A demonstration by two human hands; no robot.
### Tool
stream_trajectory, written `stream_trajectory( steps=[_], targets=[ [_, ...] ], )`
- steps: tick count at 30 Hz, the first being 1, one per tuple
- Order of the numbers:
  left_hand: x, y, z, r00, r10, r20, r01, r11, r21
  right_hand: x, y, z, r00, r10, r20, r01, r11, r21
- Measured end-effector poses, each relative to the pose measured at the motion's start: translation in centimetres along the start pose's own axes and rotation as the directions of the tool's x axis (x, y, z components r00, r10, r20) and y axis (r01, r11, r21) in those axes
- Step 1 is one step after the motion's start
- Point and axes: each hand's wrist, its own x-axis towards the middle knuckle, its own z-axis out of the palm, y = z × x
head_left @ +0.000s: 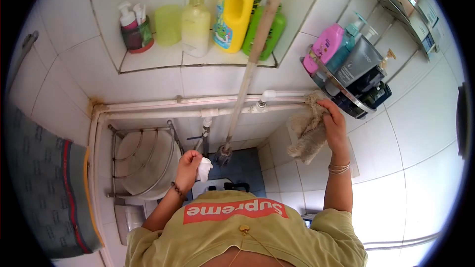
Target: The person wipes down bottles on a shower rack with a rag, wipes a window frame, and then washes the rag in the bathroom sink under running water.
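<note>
My left hand (187, 169), with a dark bead bracelet at the wrist, is closed on a crumpled white tissue or thin cloth (204, 169); which one I cannot tell. Higher up on the other side, my right hand (333, 124) grips a shaggy grey-beige rag (310, 136). The rag hangs down in front of the tiled wall, its upper end by the white pipes (292, 107). Between my hands a long wooden-handled mop (243, 90) leans diagonally, its dark, frayed head (223, 155) near the floor.
A tiled niche holds a yellow jug (233, 17), a cream pump bottle (196, 27), a green bottle (272, 32) and cups. On the right wall, a corner rack (341, 89) carries several toiletries. A metal stand with a round basin (148, 160) and a grey towel (47, 188) are at left.
</note>
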Motion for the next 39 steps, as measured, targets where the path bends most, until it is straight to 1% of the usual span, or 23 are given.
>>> stream_trajectory(
  steps=[1, 2, 4, 5, 7, 10, 14, 16, 17, 19, 20, 22, 23, 25, 26, 27, 28, 29, 31, 33, 36, 37, 39],
  targets=[
    [-0.1, -0.1, -0.3, 1.0, 0.023, -0.003, -0.023, 1.0, -0.017, 0.4, -0.1, 0.6, 0.999, 0.036, 0.007, -0.037, 0.995, 0.092],
    [-0.4, 0.0, -0.7, 0.999, 0.028, -0.02, -0.029, 0.999, -0.024, 1.0, -0.4, 1.1, 0.999, 0.024, 0.021, -0.026, 0.995, 0.097],
    [-1.3, 0.6, -1.5, 0.999, -0.026, -0.039, 0.023, 0.997, -0.076, 2.1, -1.0, 2.1, 0.998, -0.05, -0.049, 0.053, 0.996, 0.067],
    [-1.7, 0.8, -1.8, 0.998, -0.022, -0.056, 0.017, 0.997, -0.082, 2.8, -1.1, 2.5, 0.998, -0.059, -0.036, 0.061, 0.995, 0.076],
    [-2.4, 1.0, -2.4, 0.994, -0.003, -0.11, -0.01, 0.993, -0.12, 4.2, -1.2, 3.5, 0.987, -0.161, -0.012, 0.16, 0.987, -0.018],
    [-3.3, 0.9, -3.6, 0.982, 0.028, -0.187, -0.039, 0.998, -0.058, 6.3, -0.3, 5.7, 0.972, -0.236, -0.01, 0.236, 0.971, -0.028],
    [-4.7, 1.5, -3.2, 0.951, 0.082, -0.298, -0.106, 0.992, -0.066, 9.4, 1.1, 8.8, 0.955, -0.297, 0.026, 0.298, 0.954, -0.033],
    [-5.3, 1.4, -3.1, 0.924, 0.043, -0.38, -0.076, 0.995, -0.071, 11.0, 2.0, 10.5, 0.97, -0.23, 0.075, 0.236, 0.969, -0.069],
    [-5.4, 1.0, -3.3, 0.92, 0.056, -0.387, -0.089, 0.994, -0.068, 11.7, 2.7, 11.4, 0.968, -0.242, 0.072, 0.247, 0.967, -0.06],
    [-5.4, 0.5, -3.9, 0.919, 0.116, -0.376, -0.132, 0.991, -0.016, 13.1, 3.6, 13.0, 0.966, -0.2, 0.161, 0.231, 0.952, -0.202],
    [-5.5, 0.5, -3.8, 0.92, 0.104, -0.378, -0.132, 0.99, -0.05, 13.5, 3.7, 13.3, 0.965, -0.207, 0.163, 0.236, 0.953, -0.191],
    [-5.5, 0.5, -3.9, 0.912, 0.095, -0.4, -0.115, 0.993, -0.026, 13.8, 3.6, 13.8, 0.971, -0.098, 0.216, 0.163, 0.939, -0.304],
    [-5.6, 0.2, -3.9, 0.908, 0.077, -0.411, -0.088, 0.996, -0.008, 13.7, 3.6, 13.5, 0.971, -0.089, 0.223, 0.156, 0.941, -0.3],
    [-5.4, -0.1, -3.7, 0.917, 0.064, -0.393, -0.075, 0.997, -0.012, 13.3, 3.5, 12.2, 0.965, -0.068, 0.254, 0.088, 0.994, -0.069],
    [-5.1, -0.1, -3.5, 0.925, 0.068, -0.373, -0.081, 0.996, -0.021, 13.1, 4.0, 11.6, 0.953, 0.005, 0.302, 0.003, 1.0, -0.027],
    [-5.0, 0.0, -3.2, 0.926, 0.05, -0.374, -0.063, 0.998, -0.021, 12.3, 4.0, 11.0, 0.95, 0.021, 0.311, -0.012, 0.999, -0.03],
    [-4.8, 0.1, -3.0, 0.94, 0.06, -0.335, -0.072, 0.997, -0.024, 11.5, 4.1, 10.5, 0.944, 0.036, 0.327, -0.133, 0.95, 0.281],
    [-4.7, 0.2, -2.9, 0.952, 0.071, -0.297, -0.083, 0.996, -0.028, 10.6, 4.3, 10.3, 0.939, 0.047, 0.341, -0.243, 0.793, 0.559],
    [-4.1, 0.4, -2.7, 0.963, 0.02, -0.268, -0.024, 1.0, -0.012, 9.1, 4.8, 10.0, 0.939, 0.093, 0.332, -0.275, 0.783, 0.559],
    [-3.7, 0.6, -2.1, 0.969, -0.037, -0.243, 0.038, 0.999, -0.001, 7.3, 3.0, 9.1, 0.923, 0.128, 0.362, -0.355, 0.641, 0.68],
    [-2.6, 1.4, -1.0, 0.993, -0.032, -0.111, 0.026, 0.998, -0.059, 5.2, 1.3, 8.9, 0.921, 0.23, 0.313, -0.385, 0.651, 0.654],
    [-2.2, 1.5, -1.0, 0.996, -0.01, -0.087, 0.003, 0.997, -0.079, 4.6, 1.4, 9.2, 0.911, 0.229, 0.342, -0.404, 0.65, 0.643],
    [-1.4, 1.9, -1.2, 0.997, 0.026, -0.077, -0.045, 0.967, -0.249, 3.5, 1.4, 10.0, 0.945, 0.215, 0.247, -0.323, 0.738, 0.592]
  ],
)
